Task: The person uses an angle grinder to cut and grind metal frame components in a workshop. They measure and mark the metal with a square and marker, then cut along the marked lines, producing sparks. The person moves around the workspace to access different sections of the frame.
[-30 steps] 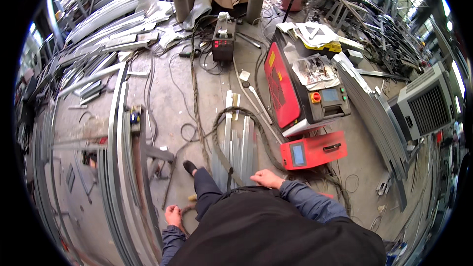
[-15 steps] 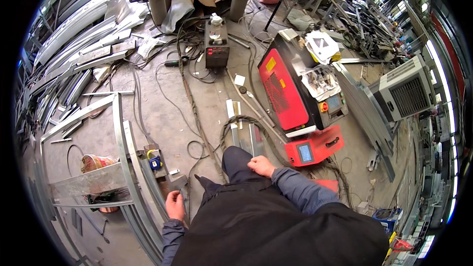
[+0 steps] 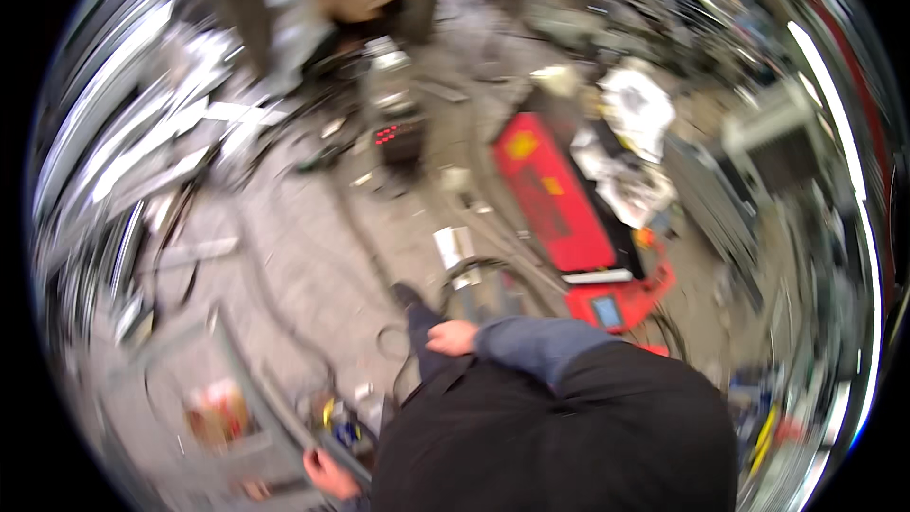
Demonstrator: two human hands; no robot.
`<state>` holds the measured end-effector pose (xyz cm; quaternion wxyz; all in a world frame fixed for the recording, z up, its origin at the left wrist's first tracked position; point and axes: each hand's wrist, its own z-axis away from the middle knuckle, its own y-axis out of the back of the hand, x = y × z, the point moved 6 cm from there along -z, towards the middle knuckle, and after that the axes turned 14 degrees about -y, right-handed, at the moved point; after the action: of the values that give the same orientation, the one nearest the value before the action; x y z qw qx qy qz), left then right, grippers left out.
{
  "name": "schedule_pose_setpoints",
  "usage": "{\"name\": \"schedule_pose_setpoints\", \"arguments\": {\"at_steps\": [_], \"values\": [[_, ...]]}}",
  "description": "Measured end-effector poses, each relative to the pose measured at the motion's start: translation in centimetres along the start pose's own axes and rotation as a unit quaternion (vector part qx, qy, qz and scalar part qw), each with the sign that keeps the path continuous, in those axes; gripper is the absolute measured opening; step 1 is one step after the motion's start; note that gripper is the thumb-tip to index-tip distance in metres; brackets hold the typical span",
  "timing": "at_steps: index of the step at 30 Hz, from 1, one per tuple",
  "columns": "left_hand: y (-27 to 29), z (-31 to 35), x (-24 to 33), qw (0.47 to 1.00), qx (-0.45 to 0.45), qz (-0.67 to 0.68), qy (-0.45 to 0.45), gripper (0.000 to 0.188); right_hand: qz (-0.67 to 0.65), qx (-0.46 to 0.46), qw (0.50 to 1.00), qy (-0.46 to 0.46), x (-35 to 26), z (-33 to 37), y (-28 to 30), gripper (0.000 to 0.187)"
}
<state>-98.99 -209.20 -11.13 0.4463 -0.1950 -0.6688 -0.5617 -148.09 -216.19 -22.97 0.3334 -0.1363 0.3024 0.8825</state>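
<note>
The picture is smeared by motion. Low in the view, my left hand [image 3: 329, 472] is beside the grey metal rails [image 3: 284, 408]; its fingers are too blurred to read, and I cannot tell whether it touches them. In front of my dark clothing, my right hand [image 3: 452, 337] lies against my trouser leg [image 3: 424, 353] with its fingers curled in. What those fingers hold, if anything, is hidden. Just beyond my left hand sits a small blue-and-yellow tool [image 3: 346, 431], possibly a tape measure.
A red-and-black machine [image 3: 545, 194] with papers on top stands ahead right, a small-screened red panel [image 3: 607, 311] at its near end. A dark box with red lights [image 3: 398, 144] and cables lie ahead. A bucket [image 3: 218, 412] stands inside the metal frame. Metal strips [image 3: 142, 171] pile at left.
The view has swung, so the scene is tilted and blurred. My left hand is lower, nearer the rails. My right hand is farther left in the picture, still against my leg.
</note>
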Motion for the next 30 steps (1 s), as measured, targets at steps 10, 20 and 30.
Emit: {"name": "schedule_pose_setpoints", "arguments": {"at_steps": [10,20,30], "values": [[-9.4,-14.0,5.7,0.92,-0.227,-0.28,-0.152,0.059,-0.006,-0.026,0.998,-0.051,4.0,-5.9,8.3,0.039],[-5.3,-18.0,2.9,0.958,-0.065,-0.215,-0.179,0.062,0.006,-0.107,0.994,-0.018,1.9,-8.2,7.1,0.051],[-5.1,-15.4,-7.0,0.858,-0.182,-0.463,-0.13,0.068,-0.204,-0.011,0.977,-0.059,3.0,-7.6,2.3,0.035]]}}
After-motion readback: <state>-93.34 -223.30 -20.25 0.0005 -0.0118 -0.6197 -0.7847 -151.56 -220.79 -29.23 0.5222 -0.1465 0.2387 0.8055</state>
